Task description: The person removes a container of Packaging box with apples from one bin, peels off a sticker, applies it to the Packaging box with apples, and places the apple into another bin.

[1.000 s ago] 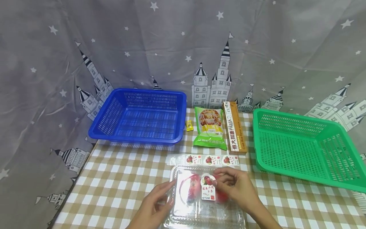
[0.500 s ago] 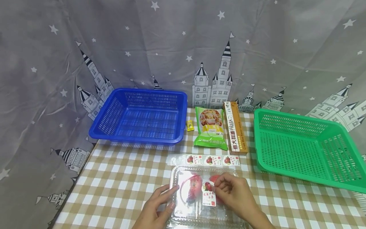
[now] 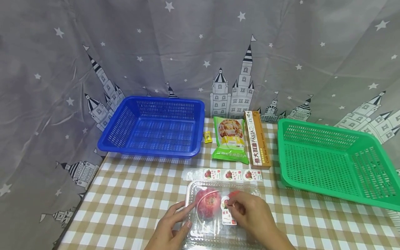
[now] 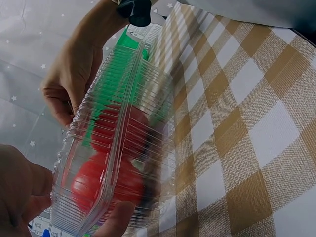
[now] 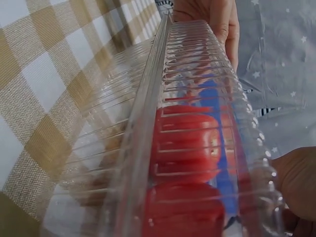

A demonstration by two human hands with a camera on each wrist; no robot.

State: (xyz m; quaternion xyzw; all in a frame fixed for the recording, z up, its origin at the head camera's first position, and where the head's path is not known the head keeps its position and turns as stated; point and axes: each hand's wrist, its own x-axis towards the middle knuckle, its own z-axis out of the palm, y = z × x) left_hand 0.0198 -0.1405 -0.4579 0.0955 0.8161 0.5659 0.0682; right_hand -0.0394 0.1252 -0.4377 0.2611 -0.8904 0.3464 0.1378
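Observation:
A clear plastic clamshell box (image 3: 200, 239) lies closed on the table with red apples inside. One apple (image 3: 208, 203) shows plainly through the lid; another apple (image 3: 234, 194) is partly behind my right hand. Over the lid is a white label (image 3: 229, 217) with a printed apple and red writing. My right hand (image 3: 254, 217) pinches the label's upper right part between thumb and forefinger; whether the label's underside touches the lid I cannot tell. My left hand (image 3: 172, 225) rests against the box's left edge, forefinger extended over the lid rim and thumb (image 4: 118, 217) on the ribbed side.
Just behind the box lies a strip of matching labels (image 3: 223, 174). Farther back are a yellow sachet (image 3: 207, 136), a green food packet (image 3: 230, 139) and a pasta box (image 3: 257, 139). A blue basket (image 3: 150, 152) stands left, a green basket (image 3: 328, 192) right.
The label has come slightly towards me over the lid, with my right hand following it and bending further over it. My left hand has shifted a little to the right along the box edge.

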